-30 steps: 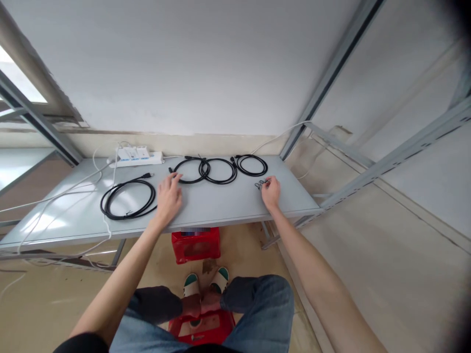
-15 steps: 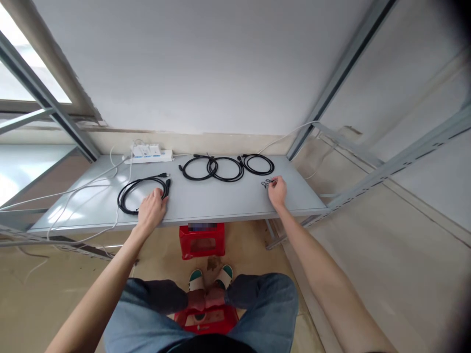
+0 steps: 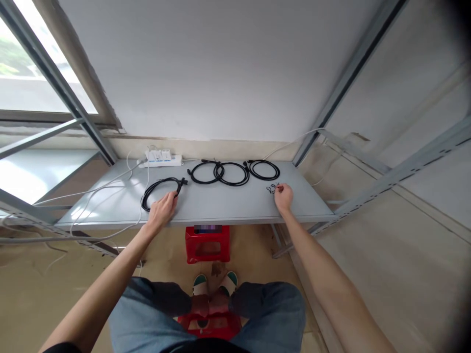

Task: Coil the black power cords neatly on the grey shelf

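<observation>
My left hand (image 3: 161, 210) rests on the near right side of a coiled black cable (image 3: 156, 189) on the grey shelf (image 3: 221, 203), fingers curled onto the coil. My right hand (image 3: 283, 197) lies near the shelf's right front, fingertips pinched at a small bunch of black wire ties (image 3: 273, 188). Behind them lie three more black cable coils: a left one (image 3: 200, 173), a middle one (image 3: 233, 174) and a right one (image 3: 263, 169).
A white power strip (image 3: 161, 159) with white leads sits at the shelf's back left. Grey metal uprights frame both sides. A red plastic stool (image 3: 207, 243) stands under the shelf, another red stool (image 3: 206, 326) under my feet. A window is at left.
My left hand moved from near the middle coils back and left onto the big coil, which has shifted and bunched up. My right hand stayed at the ties. The camera view drifted left.
</observation>
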`<action>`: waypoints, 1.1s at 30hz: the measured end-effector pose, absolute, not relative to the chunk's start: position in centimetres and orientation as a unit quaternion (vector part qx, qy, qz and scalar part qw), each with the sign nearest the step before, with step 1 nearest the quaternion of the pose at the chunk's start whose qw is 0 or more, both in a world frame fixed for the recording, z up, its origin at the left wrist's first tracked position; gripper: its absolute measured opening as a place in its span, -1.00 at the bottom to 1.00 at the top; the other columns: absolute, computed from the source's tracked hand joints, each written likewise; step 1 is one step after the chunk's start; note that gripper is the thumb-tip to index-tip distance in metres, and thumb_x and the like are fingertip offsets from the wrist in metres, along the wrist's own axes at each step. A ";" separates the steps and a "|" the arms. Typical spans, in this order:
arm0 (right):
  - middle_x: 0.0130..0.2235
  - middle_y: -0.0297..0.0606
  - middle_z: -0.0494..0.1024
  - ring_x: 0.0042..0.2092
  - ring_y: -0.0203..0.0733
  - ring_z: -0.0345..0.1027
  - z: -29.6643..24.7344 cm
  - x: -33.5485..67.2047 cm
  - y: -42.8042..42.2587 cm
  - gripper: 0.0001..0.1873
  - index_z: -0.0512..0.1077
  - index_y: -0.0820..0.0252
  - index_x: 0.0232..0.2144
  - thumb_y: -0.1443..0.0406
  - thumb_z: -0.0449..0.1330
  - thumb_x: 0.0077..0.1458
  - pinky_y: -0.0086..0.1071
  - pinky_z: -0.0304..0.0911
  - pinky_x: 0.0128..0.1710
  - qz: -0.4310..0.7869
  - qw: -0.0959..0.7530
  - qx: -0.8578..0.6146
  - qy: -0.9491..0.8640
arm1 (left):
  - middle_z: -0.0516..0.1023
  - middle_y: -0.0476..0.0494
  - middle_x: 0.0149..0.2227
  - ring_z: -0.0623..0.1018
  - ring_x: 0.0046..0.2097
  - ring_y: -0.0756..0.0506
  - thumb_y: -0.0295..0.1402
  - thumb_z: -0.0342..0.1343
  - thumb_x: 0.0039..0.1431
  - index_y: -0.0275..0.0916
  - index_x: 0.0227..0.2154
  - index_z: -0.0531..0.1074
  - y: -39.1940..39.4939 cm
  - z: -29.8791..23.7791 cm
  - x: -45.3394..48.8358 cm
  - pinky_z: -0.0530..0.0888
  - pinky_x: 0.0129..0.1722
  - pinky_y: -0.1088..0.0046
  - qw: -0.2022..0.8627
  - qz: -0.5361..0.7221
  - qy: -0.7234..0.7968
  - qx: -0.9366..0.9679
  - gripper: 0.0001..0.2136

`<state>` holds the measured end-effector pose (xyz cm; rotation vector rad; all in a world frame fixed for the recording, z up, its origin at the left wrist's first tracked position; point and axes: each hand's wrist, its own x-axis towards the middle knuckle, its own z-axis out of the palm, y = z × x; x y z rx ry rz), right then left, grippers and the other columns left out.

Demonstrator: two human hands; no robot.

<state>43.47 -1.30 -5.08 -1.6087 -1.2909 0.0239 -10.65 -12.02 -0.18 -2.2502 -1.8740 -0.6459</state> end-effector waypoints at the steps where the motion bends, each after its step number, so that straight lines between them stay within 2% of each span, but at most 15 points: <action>1: -0.42 -0.23 0.45 -0.33 -0.10 0.30 -5.0 43.3 -1.4 -0.85 0.39 0.14 -0.41 0.23 0.07 0.09 -0.07 0.37 -0.05 0.011 0.513 -0.674 -0.531 | 0.67 -0.37 0.02 0.68 -0.05 -0.24 -0.19 -0.20 0.56 -0.25 0.14 0.46 -12.1 -0.2 -10.6 0.41 -0.31 0.36 0.077 -0.219 -0.626 -0.744 -0.59; 7: -0.37 -0.16 0.58 -0.32 -0.10 0.41 -4.1 42.6 -2.0 -0.77 0.50 0.19 -0.37 0.23 0.08 0.07 -0.15 0.40 -0.08 0.056 0.533 -0.669 -0.516 | 0.69 -0.29 -0.05 0.62 -0.29 -0.15 -0.17 -0.16 0.53 -0.17 0.08 0.53 -11.4 0.8 -8.8 0.27 -0.44 0.37 0.132 -0.247 -0.633 -0.721 -0.61; 11: -0.34 -0.08 0.65 -0.28 -0.04 0.48 -3.7 42.5 -2.5 -0.65 0.59 0.21 -0.36 0.22 0.02 0.10 -0.14 0.41 -0.05 0.073 0.540 -0.664 -0.511 | 0.70 -0.21 -0.17 0.63 -0.31 -0.13 -0.19 -0.15 0.55 -0.14 0.00 0.55 -11.5 1.2 -7.0 0.26 -0.45 0.36 0.166 -0.287 -0.608 -0.722 -0.64; 16: -0.27 -0.04 0.70 -0.15 0.05 0.58 -3.6 42.7 -2.5 -0.62 0.62 0.20 -0.40 0.30 -0.01 0.07 -0.05 0.41 0.08 0.087 0.551 -0.675 -0.483 | 0.67 -0.16 -0.30 0.66 -0.31 -0.09 -0.26 -0.04 0.50 -0.13 -0.10 0.55 -12.2 2.0 -5.3 0.34 -0.41 0.39 0.209 -0.355 -0.543 -0.732 -0.76; 19: -0.12 -0.02 0.69 0.02 0.04 0.54 -3.9 43.0 -2.3 -0.59 0.64 0.21 -0.33 0.36 -0.03 0.01 0.01 0.35 0.21 0.053 0.557 -0.669 -0.490 | 0.64 -0.12 -0.35 0.62 -0.37 -0.06 -0.30 -0.01 0.47 -0.11 -0.12 0.52 -12.8 3.4 -4.4 0.37 -0.41 0.41 0.229 -0.382 -0.497 -0.745 -0.82; 23: 0.06 0.06 0.58 0.19 0.05 0.40 -4.4 43.3 -2.0 -0.55 0.63 0.25 -0.19 0.40 -0.02 0.02 0.11 0.23 0.32 0.018 0.551 -0.683 -0.480 | 0.58 -0.08 -0.42 0.56 -0.45 -0.04 -0.32 0.00 0.47 -0.08 -0.13 0.50 -13.8 4.8 -3.1 0.36 -0.44 0.40 0.248 -0.372 -0.439 -0.779 -0.83; 28: 0.10 0.08 0.52 0.21 0.05 0.34 -5.0 43.5 -1.8 -0.46 0.62 0.27 -0.07 0.42 -0.01 -0.02 0.06 0.20 0.35 0.005 0.557 -0.694 -0.456 | 0.64 -0.14 -0.33 0.63 -0.35 -0.06 -0.36 -0.08 0.50 -0.06 -0.07 0.52 -14.4 3.4 -2.3 0.40 -0.43 0.40 0.176 -0.261 -0.368 -0.875 -0.75; 33: 0.07 0.09 0.54 0.16 0.06 0.36 -4.9 43.5 -1.7 -0.41 0.62 0.31 0.00 0.42 0.00 -0.04 0.01 0.23 0.31 0.007 0.562 -0.697 -0.445 | 0.68 -0.24 -0.18 0.67 -0.23 -0.09 -0.46 -0.15 0.47 -0.09 0.01 0.52 -13.2 0.5 -3.5 0.44 -0.41 0.44 0.118 -0.184 -0.376 -0.900 -0.66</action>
